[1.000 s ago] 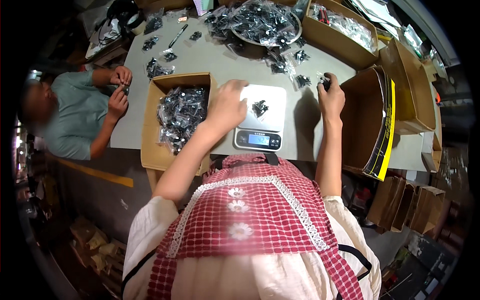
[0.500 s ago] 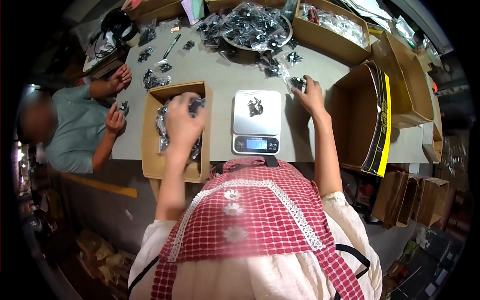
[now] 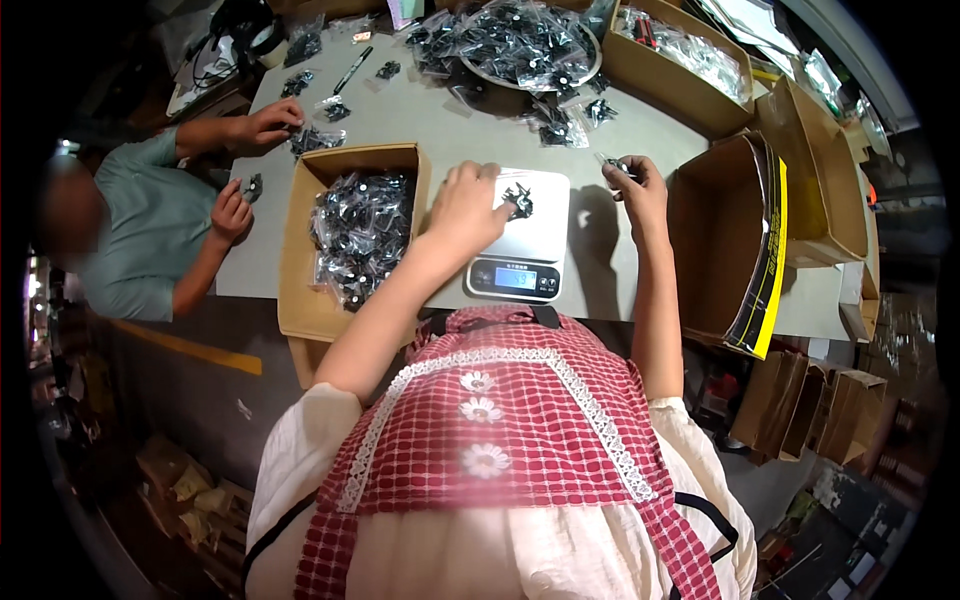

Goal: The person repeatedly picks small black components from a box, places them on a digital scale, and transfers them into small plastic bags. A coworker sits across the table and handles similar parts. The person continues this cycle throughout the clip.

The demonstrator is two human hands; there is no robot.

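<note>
A small clear bag of black parts (image 3: 518, 201) lies on the silver plate of a digital kitchen scale (image 3: 530, 240). My left hand (image 3: 468, 208) is over the plate's left edge, fingers and thumb apart, the thumb tip touching or nearly touching that bag. To the right of the scale, my right hand (image 3: 640, 190) pinches another small clear bag of black parts (image 3: 614, 165) between thumb and fingers, raised above the table. Left of the scale stands an open cardboard box (image 3: 424, 165) holding many similar filled bags.
A round tray (image 3: 597, 72) heaped with bags stands at the back. Cardboard boxes (image 3: 700, 110) line the right side, with one deep box (image 3: 715, 240) near my right arm. On the left a co-worker (image 3: 150, 220) handles small bags. A pen (image 3: 352, 70) lies on the table.
My left hand has come out of the cardboard box and moved right to the scale. My right hand keeps its bag and has shifted slightly right. The co-worker's far hand has moved toward the bags.
</note>
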